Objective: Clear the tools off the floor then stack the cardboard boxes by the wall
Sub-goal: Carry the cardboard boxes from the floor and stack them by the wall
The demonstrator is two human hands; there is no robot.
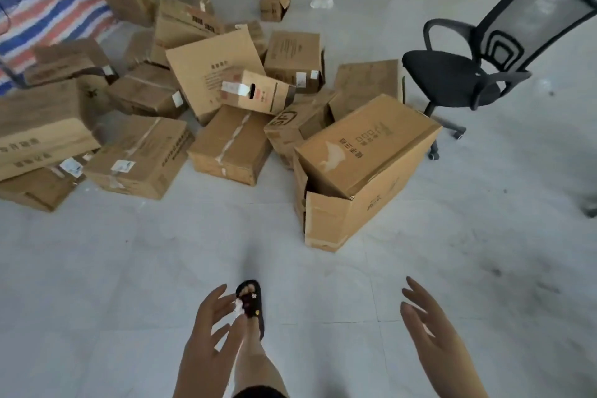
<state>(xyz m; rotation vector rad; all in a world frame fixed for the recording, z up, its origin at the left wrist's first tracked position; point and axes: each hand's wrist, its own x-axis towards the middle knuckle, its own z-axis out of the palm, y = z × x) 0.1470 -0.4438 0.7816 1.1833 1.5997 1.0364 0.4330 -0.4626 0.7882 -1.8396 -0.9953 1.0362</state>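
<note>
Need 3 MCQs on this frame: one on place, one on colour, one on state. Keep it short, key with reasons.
1. Where does the office chair stand relative to the pile of cardboard boxes?
A. To its right
B. To its left
C. On top of it

2. What colour is the chair's seat?
A. Red
B. Black
C. White

3. What are the left hand and right hand doing?
A. Both grip a box
B. One holds a tool
C. Both are open and hold nothing

Key: 1 A, the chair is on the bare floor right of the pile. 2 B, seat and frame are black. 3 C, the fingers of both hands are spread over the floor, touching no box.
</note>
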